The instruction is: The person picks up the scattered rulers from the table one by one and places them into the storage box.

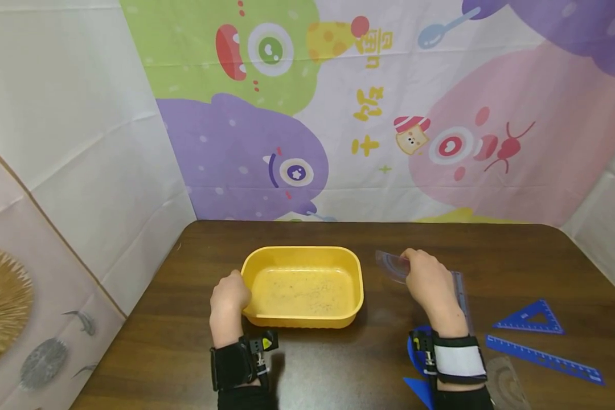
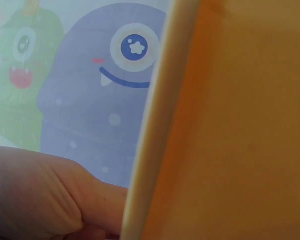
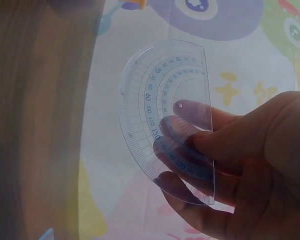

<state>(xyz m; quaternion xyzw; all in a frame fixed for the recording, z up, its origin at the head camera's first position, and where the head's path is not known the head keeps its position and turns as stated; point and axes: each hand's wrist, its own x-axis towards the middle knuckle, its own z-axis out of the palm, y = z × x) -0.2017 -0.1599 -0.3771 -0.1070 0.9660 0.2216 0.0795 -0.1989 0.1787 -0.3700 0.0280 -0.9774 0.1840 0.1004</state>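
Observation:
A yellow plastic basin [image 1: 302, 287] stands on the brown table, with only small dark specks visible inside. My left hand [image 1: 229, 296] grips its left side; in the left wrist view the thumb [image 2: 102, 202] meets the basin wall [image 2: 162, 120], and the other fingertips are hidden. To the right of the basin, my right hand [image 1: 430, 285] holds a clear half-round protractor [image 1: 392, 266] above the table. The right wrist view shows this protractor [image 3: 140, 100] pinched along its straight edge, thumb on one face and fingers spread behind the other.
A clear ruler [image 1: 461, 293] lies partly under the right hand. Farther right are a blue set square [image 1: 550, 326] and a blue ruler [image 1: 545, 359]. Another clear protractor [image 1: 507, 384] and blue pieces [image 1: 417, 390] lie by the right wrist. A cartoon-print cloth [image 1: 369, 188] hangs behind the table.

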